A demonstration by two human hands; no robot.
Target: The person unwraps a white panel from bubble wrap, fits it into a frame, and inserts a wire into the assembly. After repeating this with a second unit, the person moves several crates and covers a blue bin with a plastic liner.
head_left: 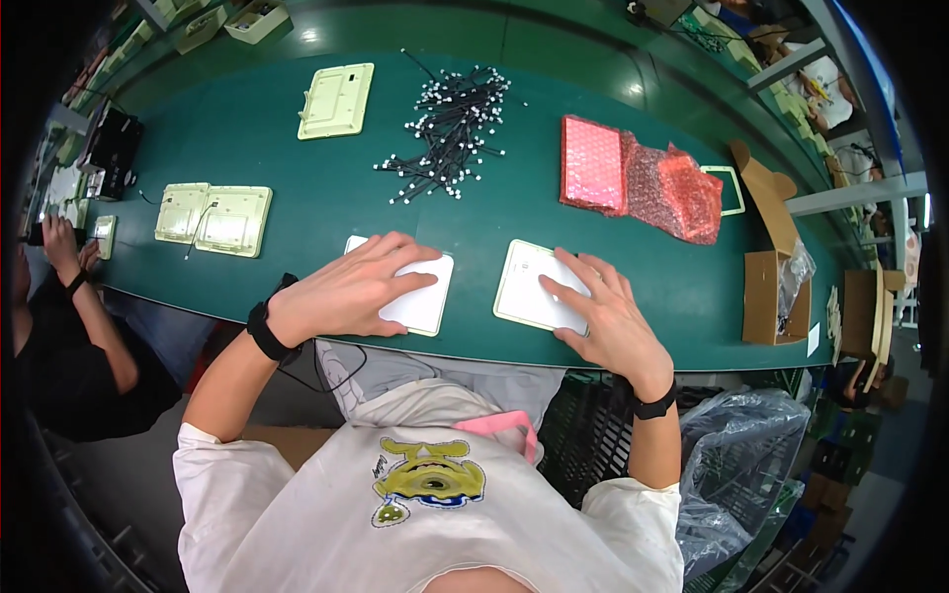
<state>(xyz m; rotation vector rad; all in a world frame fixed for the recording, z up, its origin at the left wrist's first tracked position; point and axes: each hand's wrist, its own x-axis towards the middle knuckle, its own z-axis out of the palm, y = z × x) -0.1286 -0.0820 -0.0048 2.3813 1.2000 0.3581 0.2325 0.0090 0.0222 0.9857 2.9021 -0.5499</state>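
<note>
Black cloth dresses the co-worker (79, 376) at nine o'clock, whose body is partly cut off by the dark rim; the object at that person's hand (61, 247) is too hard to make out. Toward ten o'clock, two pale yellow-green plastic panels (234, 219) lie side by side on the dark green table (534, 188), with thin dark wires on them. At eleven o'clock there is one more pale yellow-green plastic panel, rectangular (336, 101).

Just left of the centre, the left hand (361, 285) is palm down with fingers spread wide, over a white-faced rectangular panel (425, 304); the hand hides its middle and much of its left side. At twelve o'clock is a tangled heap of black cables with white ends (450, 133); single cables are difficult to separate.

Right of the centre, a second white-faced panel with pale rim (519, 287) lies under the right hand (613, 316), also wide, which covers its right part. I cannot tell how firmly either hand presses.

At two o'clock, red bubble wrap (672, 188) partly hides a pale green frame (733, 193). At three o'clock, an open brown cardboard box (761, 296) contains clear plastic, its contents unclear.
</note>
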